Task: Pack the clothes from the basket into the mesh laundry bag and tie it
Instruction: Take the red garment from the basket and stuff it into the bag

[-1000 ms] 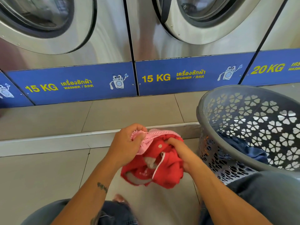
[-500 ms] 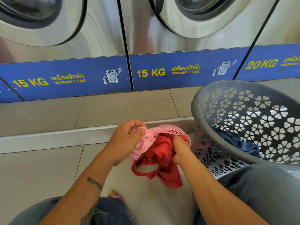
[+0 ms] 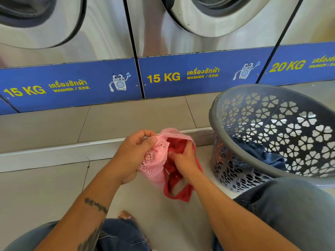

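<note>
Packing stage: red garment point(image 3: 178, 167) half inside the pink mesh laundry bag point(image 3: 155, 160), its tail hanging below.
Left to do: blue clothes point(image 3: 261, 156) remain in the basket point(image 3: 226, 98); bag untied.
Left hand point(image 3: 132, 156): grip closed on the bag's mouth, left of the basket.
Right hand point(image 3: 184, 160): grip closed on the garment, pushing it in.

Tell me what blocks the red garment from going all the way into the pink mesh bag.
Nothing visible does. The left hand holds the mesh bag open, and the right hand pushes the red garment in; part hangs outside.
</note>
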